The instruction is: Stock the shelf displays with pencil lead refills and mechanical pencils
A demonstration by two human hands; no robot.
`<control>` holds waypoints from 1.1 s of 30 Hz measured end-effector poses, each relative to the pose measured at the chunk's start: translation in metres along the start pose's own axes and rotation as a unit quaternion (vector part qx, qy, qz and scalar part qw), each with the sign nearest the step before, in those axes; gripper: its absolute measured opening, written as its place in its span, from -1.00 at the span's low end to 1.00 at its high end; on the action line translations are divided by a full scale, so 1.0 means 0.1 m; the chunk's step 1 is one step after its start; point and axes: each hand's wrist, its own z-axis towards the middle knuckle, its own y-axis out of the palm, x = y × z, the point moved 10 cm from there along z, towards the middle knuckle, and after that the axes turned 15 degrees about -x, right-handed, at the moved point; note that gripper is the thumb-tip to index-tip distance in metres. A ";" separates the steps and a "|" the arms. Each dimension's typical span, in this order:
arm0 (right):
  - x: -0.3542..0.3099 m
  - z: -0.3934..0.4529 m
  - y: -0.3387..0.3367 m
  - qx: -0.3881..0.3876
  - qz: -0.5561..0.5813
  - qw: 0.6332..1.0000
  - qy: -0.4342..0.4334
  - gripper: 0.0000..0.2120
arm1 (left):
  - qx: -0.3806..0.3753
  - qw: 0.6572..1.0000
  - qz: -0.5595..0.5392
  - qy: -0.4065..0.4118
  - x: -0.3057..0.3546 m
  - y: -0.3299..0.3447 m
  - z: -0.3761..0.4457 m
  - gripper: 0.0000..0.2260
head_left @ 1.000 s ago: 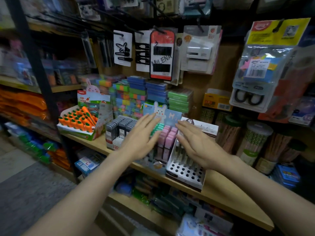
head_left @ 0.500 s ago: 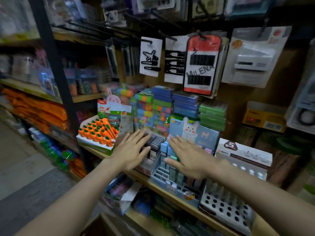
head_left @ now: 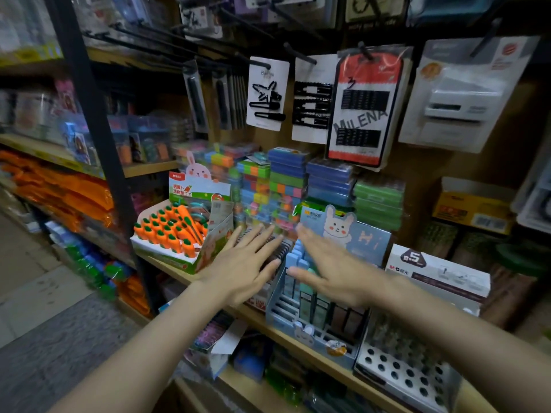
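Nearest, lower right: white perforated pencil display (head_left: 399, 374), holes facing up, on the wooden shelf (head_left: 256, 318). Left of it: blue rabbit-card display rack (head_left: 301, 326) holding pastel lead refill packs (head_left: 298, 263) in upright rows. Right hand (head_left: 334, 272): fingers straight and spread, palm down over those packs; contact cannot be told. Left hand (head_left: 244, 269): fingers straight and spread, over the box of dark lead refill cases (head_left: 275, 248), holding nothing. Further left: carrot-shaped items in an open carton (head_left: 170, 234). Behind: stacked coloured boxes (head_left: 286, 186). Farthest, hung on hooks: hair-clip cards (head_left: 267, 93) and a red bobby-pin card (head_left: 366, 105).
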 end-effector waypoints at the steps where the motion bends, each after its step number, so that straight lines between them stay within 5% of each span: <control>1: 0.04 -0.10 -0.11 0.029 0.013 0.999 -0.001 -0.16 | 0.016 0.999 -0.022 0.019 0.09 -0.06 -0.01 -0.45; 5: 0.18 -0.50 -0.21 0.045 -0.043 0.998 0.029 -0.12 | -0.013 0.995 -0.061 0.076 0.41 -0.05 0.04 -0.47; 11: 0.15 -0.85 0.01 0.039 -0.091 0.995 0.028 -0.12 | -0.074 0.995 -0.052 0.038 0.35 0.13 0.08 -0.48; 17: 0.21 -1.02 0.25 0.037 -0.119 0.992 0.026 -0.17 | 0.008 0.986 -0.125 0.111 0.66 -0.10 -0.06 -0.51; 21: 0.13 -1.03 0.31 0.035 -0.164 0.985 0.040 -0.22 | -0.039 0.985 -0.101 0.133 0.87 -0.01 -0.20 -0.49; 29: 0.25 -1.51 0.04 0.125 -0.093 0.986 0.054 -0.33 | -0.018 0.985 -0.078 0.155 1.52 -0.22 -0.34 -0.47; 33: 0.47 -1.77 0.18 0.103 -0.078 0.988 0.090 -0.34 | -0.099 0.987 -0.040 0.119 1.68 -0.06 -0.24 -0.46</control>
